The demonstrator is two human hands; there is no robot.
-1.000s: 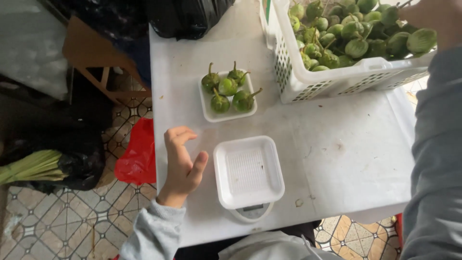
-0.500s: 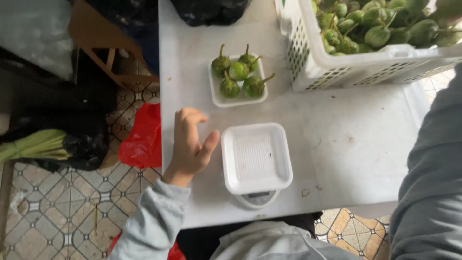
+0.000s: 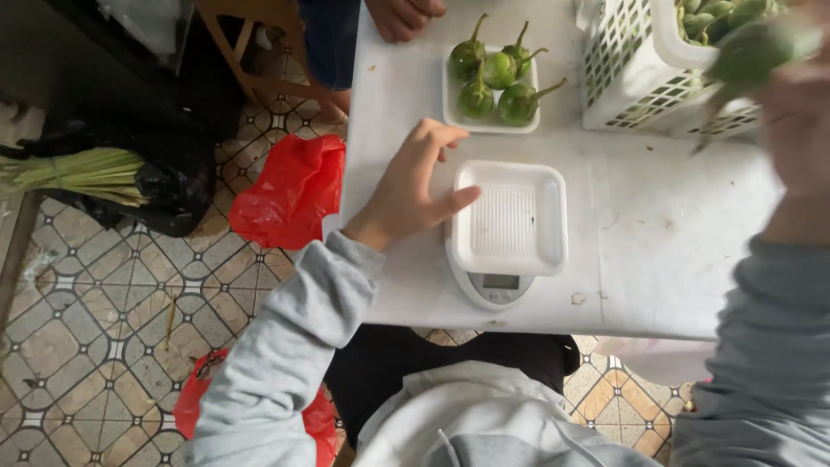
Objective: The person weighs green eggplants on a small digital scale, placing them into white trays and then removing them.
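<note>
Resting on the white tabletop [image 3: 657, 259], the person's left hand [image 3: 406, 186] lies loosely open, fingers spread and slightly curled, its thumb tip touching the left rim of the empty white square foam tray [image 3: 510, 216]. It grips nothing. That tray sits on a small round grey kitchen scale [image 3: 493, 290], whose display pokes out at the near edge.

Just beyond the hand stands a second white foam tray [image 3: 454, 117] holding four small round green eggplants [image 3: 497, 73] with their stems pointing up and outward. At the far right corner of the table is a white perforated plastic basket [image 3: 631, 78] heaped with more of the same green eggplants, too many and too hidden to count.

Up by that basket the right hand [image 3: 800, 112] is raised close to the camera and badly blurred; it seems to hold one green eggplant [image 3: 752, 52], though I cannot tell how tightly the fingers are closed.

Another person's hand [image 3: 402, 15] rests on the far edge of the table.

On the patterned tile floor to the left lie a crumpled red plastic bag [image 3: 290, 190] and a black bag [image 3: 173, 186] with a bundle of green stalks [image 3: 78, 169] sticking out.
</note>
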